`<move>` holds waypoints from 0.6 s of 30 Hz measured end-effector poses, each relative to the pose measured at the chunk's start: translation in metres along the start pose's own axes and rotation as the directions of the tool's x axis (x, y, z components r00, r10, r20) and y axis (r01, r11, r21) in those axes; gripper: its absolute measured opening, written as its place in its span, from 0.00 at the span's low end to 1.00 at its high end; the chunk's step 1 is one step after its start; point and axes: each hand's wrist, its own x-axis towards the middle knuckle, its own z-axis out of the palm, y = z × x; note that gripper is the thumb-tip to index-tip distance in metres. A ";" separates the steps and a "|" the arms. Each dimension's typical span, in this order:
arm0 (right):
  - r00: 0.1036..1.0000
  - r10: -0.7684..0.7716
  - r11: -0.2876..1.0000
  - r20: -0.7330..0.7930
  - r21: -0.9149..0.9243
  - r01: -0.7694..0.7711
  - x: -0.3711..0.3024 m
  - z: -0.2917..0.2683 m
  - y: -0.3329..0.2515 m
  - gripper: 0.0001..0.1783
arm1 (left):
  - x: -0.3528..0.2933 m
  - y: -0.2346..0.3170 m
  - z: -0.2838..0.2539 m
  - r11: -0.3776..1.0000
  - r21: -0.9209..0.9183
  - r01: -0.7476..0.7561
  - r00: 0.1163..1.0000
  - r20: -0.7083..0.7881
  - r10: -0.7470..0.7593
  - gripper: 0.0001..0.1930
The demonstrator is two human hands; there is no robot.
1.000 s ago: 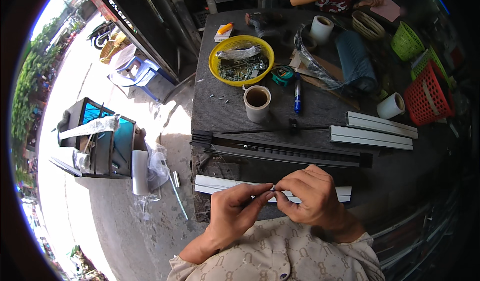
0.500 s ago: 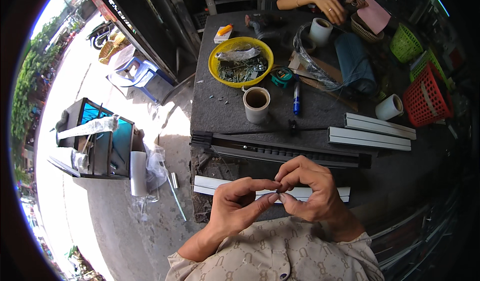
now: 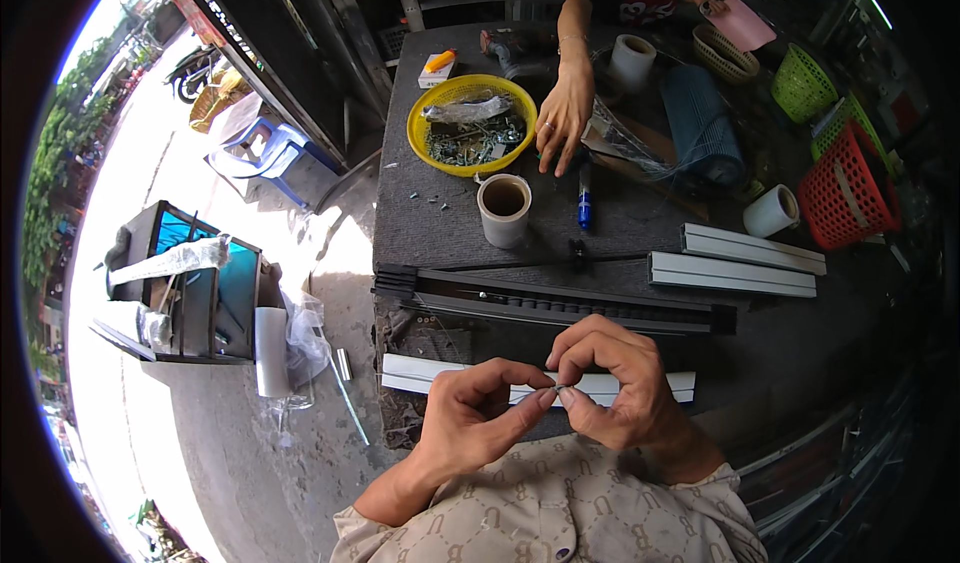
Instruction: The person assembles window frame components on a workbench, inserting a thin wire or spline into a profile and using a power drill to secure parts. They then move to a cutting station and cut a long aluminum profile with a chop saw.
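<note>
Left hand and right hand together, fingertips pinching tiny screw. Screw lying 9-to-3, between both hands. White rail just behind, at 12.

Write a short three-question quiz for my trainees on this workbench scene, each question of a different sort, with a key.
1. True or false: the left hand and right hand pinch one tiny metal part between their fingertips.
2. What sits nearest the yellow bowl of hardware? A) the paper cup B) the red basket C) the blue stool
3. Fill in: another person's hand rests on the table beside the yellow ____.

Key: 1 true; 2 A; 3 bowl.
</note>
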 end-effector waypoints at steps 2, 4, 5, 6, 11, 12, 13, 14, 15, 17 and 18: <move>1.000 0.011 1.000 -0.008 0.023 -0.011 -0.001 0.000 0.001 0.08 | -0.001 0.002 0.001 0.998 -0.048 0.027 1.000 0.015 -0.026 0.07; 0.997 0.065 0.994 -0.028 0.088 -0.063 -0.003 0.001 0.003 0.07 | -0.002 0.002 0.000 0.997 -0.043 0.059 0.998 0.009 -0.059 0.07; 0.993 0.113 0.984 -0.041 0.141 -0.106 -0.005 0.001 0.003 0.07 | -0.003 0.001 0.000 0.997 -0.020 0.073 0.997 -0.002 -0.073 0.07; 0.987 0.150 0.973 -0.059 0.187 -0.137 -0.006 0.001 0.004 0.06 | -0.004 0.001 -0.001 0.996 0.003 0.087 0.996 -0.011 -0.087 0.07; 0.977 0.214 0.961 -0.015 0.182 -0.208 -0.009 -0.001 0.007 0.05 | -0.002 -0.008 -0.003 0.994 -0.026 -0.111 0.992 -0.071 0.109 0.08; 0.976 0.217 0.961 -0.009 0.176 -0.212 -0.009 0.000 0.007 0.06 | -0.002 -0.009 -0.005 0.992 -0.025 -0.122 0.990 -0.077 0.120 0.08; 0.976 0.217 0.963 -0.005 0.166 -0.213 -0.009 0.000 0.007 0.06 | -0.003 -0.010 -0.005 0.993 -0.019 -0.117 0.990 -0.079 0.115 0.08; 0.976 0.217 0.964 -0.003 0.156 -0.214 -0.009 0.000 0.007 0.06 | -0.003 -0.010 -0.006 0.993 -0.016 -0.120 0.989 -0.084 0.118 0.08; 0.976 0.217 0.966 0.000 0.146 -0.215 -0.008 0.000 0.007 0.06 | -0.004 -0.010 -0.007 0.994 -0.011 -0.107 0.990 -0.094 0.106 0.08; 0.977 0.211 0.970 -0.009 0.122 -0.209 -0.008 0.001 0.006 0.07 | -0.004 -0.008 -0.007 0.991 -0.018 -0.131 0.987 -0.091 0.129 0.08; 0.978 0.208 0.973 -0.013 0.109 -0.205 -0.007 0.001 0.005 0.07 | -0.004 -0.007 -0.006 0.990 -0.020 -0.136 0.987 -0.091 0.134 0.08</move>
